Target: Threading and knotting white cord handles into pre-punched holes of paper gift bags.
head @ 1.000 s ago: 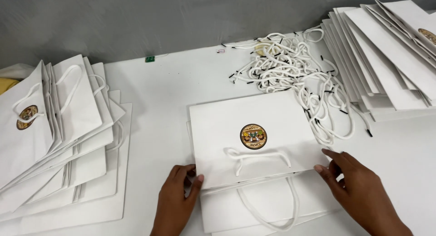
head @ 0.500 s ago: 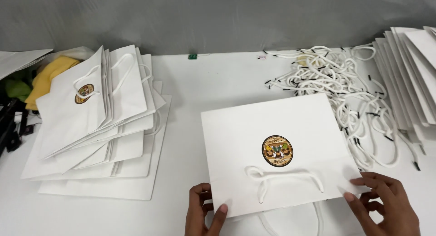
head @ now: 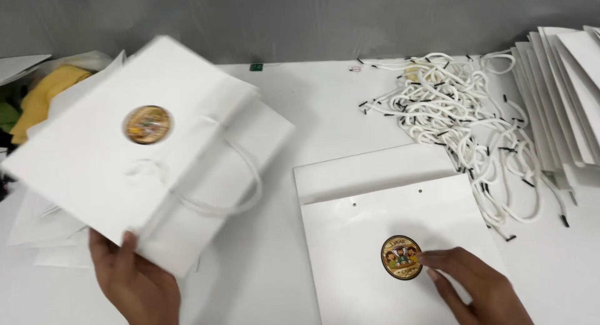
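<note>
My left hand (head: 134, 284) grips the lower edge of a flat white paper bag (head: 119, 156) that has white rope handles and a round gold sticker. That bag is blurred and held tilted over the pile of finished bags (head: 37, 228) at the left. My right hand (head: 478, 287) rests fingers-down on a second flat white bag (head: 375, 237) lying on the table, its fingertips touching that bag's round sticker (head: 400, 257). This second bag shows two small punched holes near its top and has no handles.
A tangle of white cords with black tips (head: 462, 119) lies at the back right. Stacked flat white bags (head: 562, 94) fan out along the right edge. Yellow and green cloth (head: 37, 97) sits at the far left. A grey wall runs behind the white table (head: 312, 106).
The handled bag that lay in front of me has been lifted and swung left over the pile by my left hand. My right hand now rests on another bag without handles.
</note>
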